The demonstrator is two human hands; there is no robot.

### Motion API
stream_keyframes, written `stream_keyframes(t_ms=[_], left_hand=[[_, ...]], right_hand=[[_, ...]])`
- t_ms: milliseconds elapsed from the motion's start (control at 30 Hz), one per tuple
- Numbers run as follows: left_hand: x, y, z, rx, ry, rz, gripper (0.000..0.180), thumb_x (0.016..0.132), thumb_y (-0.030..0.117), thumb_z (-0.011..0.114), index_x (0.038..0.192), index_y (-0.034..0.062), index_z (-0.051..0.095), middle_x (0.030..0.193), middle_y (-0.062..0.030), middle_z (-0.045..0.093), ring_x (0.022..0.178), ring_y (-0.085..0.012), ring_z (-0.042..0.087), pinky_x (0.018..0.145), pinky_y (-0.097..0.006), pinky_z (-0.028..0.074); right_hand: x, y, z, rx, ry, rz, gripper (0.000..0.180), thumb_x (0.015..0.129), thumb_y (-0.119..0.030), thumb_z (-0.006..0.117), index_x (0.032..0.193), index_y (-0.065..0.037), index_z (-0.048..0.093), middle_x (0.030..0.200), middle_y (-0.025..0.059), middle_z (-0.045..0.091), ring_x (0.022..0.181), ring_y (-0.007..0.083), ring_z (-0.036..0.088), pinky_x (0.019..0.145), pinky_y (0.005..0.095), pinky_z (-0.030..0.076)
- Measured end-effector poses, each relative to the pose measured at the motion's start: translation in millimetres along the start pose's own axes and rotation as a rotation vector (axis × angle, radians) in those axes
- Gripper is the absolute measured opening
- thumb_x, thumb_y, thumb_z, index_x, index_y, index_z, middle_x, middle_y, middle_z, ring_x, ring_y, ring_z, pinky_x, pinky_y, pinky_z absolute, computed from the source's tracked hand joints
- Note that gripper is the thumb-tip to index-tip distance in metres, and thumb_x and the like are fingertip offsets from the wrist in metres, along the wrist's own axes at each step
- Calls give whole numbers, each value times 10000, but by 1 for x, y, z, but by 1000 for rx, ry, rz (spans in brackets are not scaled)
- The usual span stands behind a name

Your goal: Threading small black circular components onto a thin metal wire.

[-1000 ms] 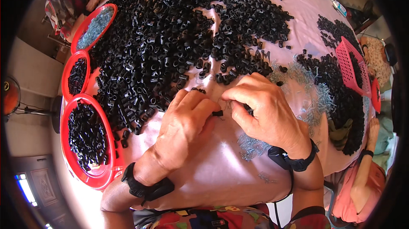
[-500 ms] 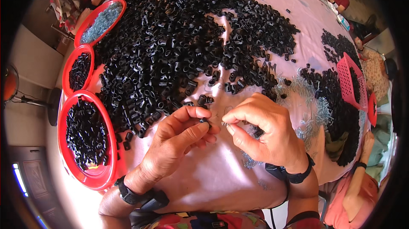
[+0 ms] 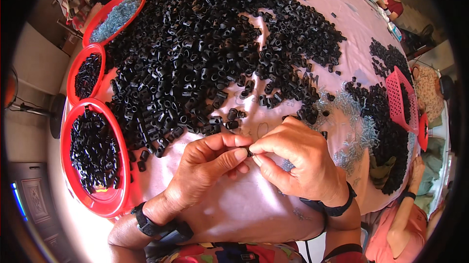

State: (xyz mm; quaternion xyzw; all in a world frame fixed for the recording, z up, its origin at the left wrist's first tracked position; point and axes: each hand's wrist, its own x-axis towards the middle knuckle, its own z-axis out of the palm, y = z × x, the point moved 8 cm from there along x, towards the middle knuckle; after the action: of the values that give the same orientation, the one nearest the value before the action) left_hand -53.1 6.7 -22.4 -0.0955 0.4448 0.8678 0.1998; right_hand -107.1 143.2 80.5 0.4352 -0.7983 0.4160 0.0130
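Note:
My left hand [image 3: 207,163] pinches a small black plastic piece [image 3: 250,153] between thumb and fingers, and most of it is covered. Thumb and forefinger of my right hand [image 3: 300,153] close together right at that piece, touching the left fingertips. A tiny metal spring was in the right pinch a moment before; now the fingers hide it. Beyond both hands spreads a large heap of short, hollow black plastic pieces [image 3: 181,67]. Beside my right hand lie scattered small silvery springs [image 3: 351,133].
Three red trays stand along the left: one with silvery springs [image 3: 117,20], two with black parts [image 3: 94,153]. On the right are a pink perforated basket [image 3: 401,100] and another black heap [image 3: 389,141]. A co-worker's arm [image 3: 406,209] rests at the right edge.
My right hand has moved left, bringing its fingertips against the piece in my left hand. The spring seen between the right fingers before is now out of sight.

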Motion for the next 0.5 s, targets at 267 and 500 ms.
stream_keyframes(t_ms=[267,500], left_hand=[[-3,-2,3,-2,-3,-141,255,1097,222,645,1294,70,706,1061,-30,765,891,-101,715,751,-232,555],[-2,-6,3,-18,-73,-156,291,1109,236,630,1321,47,692,1150,-54,777,941,-94,724,773,-229,555]], right_hand=[[2,-3,-3,45,20,-38,292,855,3,811,1139,-30,749,911,94,730,772,285,684,695,398,539],[2,-1,-4,38,17,-44,245,865,-9,809,1102,-29,747,906,96,729,768,290,681,703,397,536]])
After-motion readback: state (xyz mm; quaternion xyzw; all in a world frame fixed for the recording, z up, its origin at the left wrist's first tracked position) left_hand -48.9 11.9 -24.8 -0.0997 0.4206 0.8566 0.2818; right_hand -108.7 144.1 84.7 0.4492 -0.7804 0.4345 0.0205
